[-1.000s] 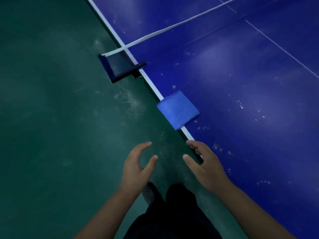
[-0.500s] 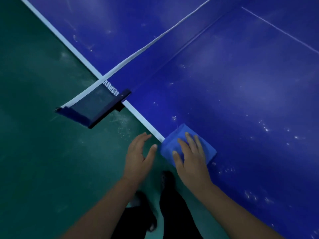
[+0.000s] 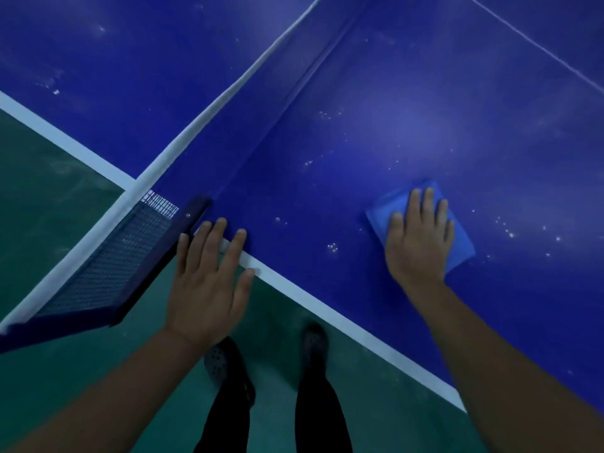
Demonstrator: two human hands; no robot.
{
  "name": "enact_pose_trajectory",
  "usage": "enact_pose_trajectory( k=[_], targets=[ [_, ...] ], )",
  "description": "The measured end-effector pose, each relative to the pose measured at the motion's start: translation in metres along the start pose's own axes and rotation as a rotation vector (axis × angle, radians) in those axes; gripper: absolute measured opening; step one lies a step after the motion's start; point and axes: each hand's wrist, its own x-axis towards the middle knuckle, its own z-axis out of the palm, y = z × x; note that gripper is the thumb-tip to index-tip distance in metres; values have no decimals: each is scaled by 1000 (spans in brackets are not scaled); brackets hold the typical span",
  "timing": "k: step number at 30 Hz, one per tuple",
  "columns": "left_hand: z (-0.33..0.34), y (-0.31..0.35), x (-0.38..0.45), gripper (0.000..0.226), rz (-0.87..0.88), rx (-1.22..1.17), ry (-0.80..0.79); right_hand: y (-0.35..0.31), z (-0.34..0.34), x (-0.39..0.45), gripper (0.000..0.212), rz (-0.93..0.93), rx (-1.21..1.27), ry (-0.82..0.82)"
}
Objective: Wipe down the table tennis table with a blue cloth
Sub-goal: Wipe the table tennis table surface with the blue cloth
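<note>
Green floor; dark shoes, black trousers.

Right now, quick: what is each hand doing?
Left hand: open, fingers straight, resting on the table edge beside the net.
Right hand: open, flat, pressing the blue cloth onto the table.

Indoor table tennis room or sports hall. Evidence: blue table with white edge line filling 12 to 3 o'clock; net with white top band running toward 1 o'clock; net post clamped at 9 o'clock; green sports floor at 6 to 9 o'clock. Lighting dim.
</note>
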Motion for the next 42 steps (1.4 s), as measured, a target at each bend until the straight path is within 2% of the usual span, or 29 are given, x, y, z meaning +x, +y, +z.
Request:
enact_pose_trajectory(
  k=[1,2,4,6,7,8,11,12,13,14,16,17,18,19,22,24,26,29,31,33,36,37,38,39,42],
  targets=[
    [-1,0,0,61,1,16,-11,-20,4,-1,67,24,9,23],
    [-3,0,0,61,-2,31,-25,-41,9,-11,66,-35,-4,39],
    [-5,-1,-1,61,-8,39,-43,-67,21,-45,62,-328,-82,2],
    [-5,-2,-2,61,-5,50,-65,-58,22,-55,60,-563,-141,-68],
    [-5,-2,-2,61,-3,53,-79,-46,17,-43,60,-568,-138,-87],
    [-6,-2,-2,61,-3,52,-91,-35,13,-28,61,-490,-139,-76],
    [-11,0,0,62,-11,37,-119,-31,3,14,62,-46,-49,6],
    [-13,0,1,62,-12,25,-126,-46,6,10,62,12,-41,31],
    [-16,0,1,61,-14,12,-131,-62,10,-4,63,-30,-53,46],
    [-18,0,1,61,-16,-4,-132,-73,15,-24,62,-177,-66,36],
    [-23,-1,0,59,-17,-38,-119,-71,23,-59,60,-584,-144,-36],
    [-25,-2,0,58,-15,-55,-107,-60,19,-56,59,-702,-173,-71],
    [-26,-3,-1,58,-13,-69,-94,-49,14,-40,59,-723,-176,-85],
    [-27,-4,-2,58,-17,-79,-81,-39,10,-19,59,-642,-174,-59],
    [-31,-5,-6,59,-42,-82,-74,-45,0,51,59,-179,-89,3],
    [-33,-3,-6,59,-44,-85,-73,-78,2,82,60,-38,-15,27],
    [-35,-1,-8,59,-51,-88,-72,-119,8,82,60,-112,1,25],
    [-37,-1,-11,58,-75,-93,-59,-152,22,21,61,-532,-76,-7],
    [-38,-3,-17,58,-75,-77,-43,-139,21,-7,60,-745,-125,-69],
    [-39,-5,-22,58,-76,-55,-45,-123,14,20,60,-729,-160,-73],
    [-42,-9,-28,58,-96,-33,-66,-131,3,77,60,-352,-86,-47],
    [-43,-10,-29,59,-106,-34,-73,-143,4,80,60,-270,-57,-37],
    [-44,-11,-30,59,-116,-35,-86,-159,8,70,60,-266,-50,-24],
    [-45,-12,-31,59,-123,-33,-100,-172,13,52,61,-338,-58,-15],
    [-48,-12,-33,59,-137,-35,-116,-173,23,-14,60,-762,-93,-65]
  ],
)
